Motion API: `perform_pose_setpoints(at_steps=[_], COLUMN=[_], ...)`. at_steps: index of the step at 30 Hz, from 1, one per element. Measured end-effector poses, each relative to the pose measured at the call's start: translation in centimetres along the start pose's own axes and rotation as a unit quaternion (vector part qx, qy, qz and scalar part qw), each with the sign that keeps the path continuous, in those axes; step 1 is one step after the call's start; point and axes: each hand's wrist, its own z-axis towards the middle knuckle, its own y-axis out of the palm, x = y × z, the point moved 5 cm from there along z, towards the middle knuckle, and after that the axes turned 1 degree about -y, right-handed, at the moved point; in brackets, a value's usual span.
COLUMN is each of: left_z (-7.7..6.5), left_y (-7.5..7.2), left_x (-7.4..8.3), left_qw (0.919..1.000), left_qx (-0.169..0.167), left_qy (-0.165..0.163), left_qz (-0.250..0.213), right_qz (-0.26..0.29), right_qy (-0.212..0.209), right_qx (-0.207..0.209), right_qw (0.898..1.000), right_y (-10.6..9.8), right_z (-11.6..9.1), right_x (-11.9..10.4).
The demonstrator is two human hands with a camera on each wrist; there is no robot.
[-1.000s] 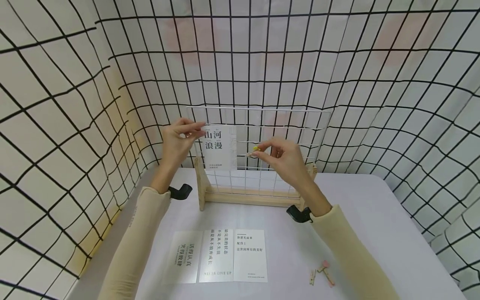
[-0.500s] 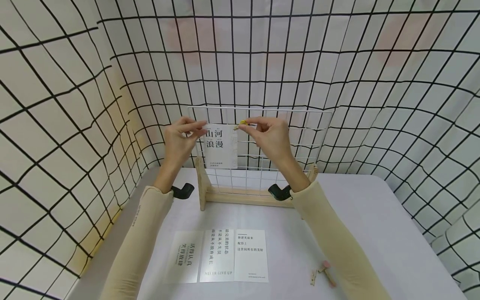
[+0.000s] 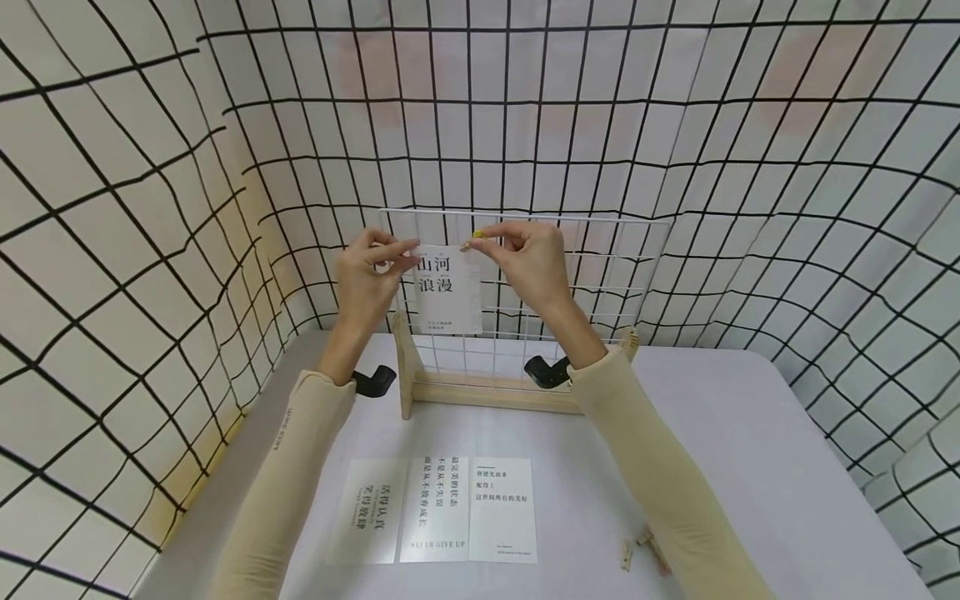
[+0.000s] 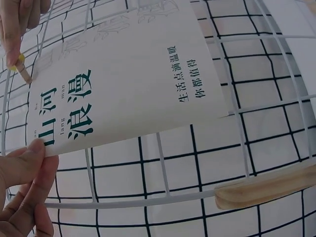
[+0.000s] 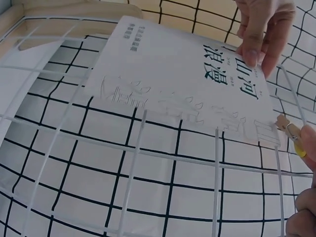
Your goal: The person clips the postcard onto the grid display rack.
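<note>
A white card with dark Chinese lettering (image 3: 448, 300) is held upright against a white wire grid rack (image 3: 525, 215). My left hand (image 3: 367, 271) pinches the card's upper left corner between thumb and fingers. In my right hand (image 3: 534, 262) is a small wooden clothespin (image 5: 288, 127) with a yellow decoration, pinched between thumb and forefinger. Its tip is at the card's top edge, near the upper right; in the left wrist view the clothespin (image 4: 23, 70) meets that edge. Whether it grips the card and wire cannot be told.
The rack stands on a wooden base (image 3: 495, 396). Three more printed cards lie in a row on the table: a left card (image 3: 367, 542), a middle card (image 3: 420, 533) and a right card (image 3: 510, 525). Loose clothespins (image 3: 626, 554) lie near the right forearm. Black grid mesh surrounds the table.
My right hand has moved left and up with the clothespin, from the grid beside the card to the card's top edge. The left hand keeps its pinch on the corner.
</note>
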Motion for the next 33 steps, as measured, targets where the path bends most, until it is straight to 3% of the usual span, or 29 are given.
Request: perform_pose_setpoints(at_steps=[33], left_z=[0.0], left_y=[0.6], left_x=[0.4], left_qw=[0.9985], left_qx=[0.038], left_qy=[0.019], left_qz=[0.035], right_qz=[-0.056], right_qy=[0.036], right_qx=[-0.015], right_qw=[0.998], right_y=[1.1], right_z=[0.9], right_x=[-0.3])
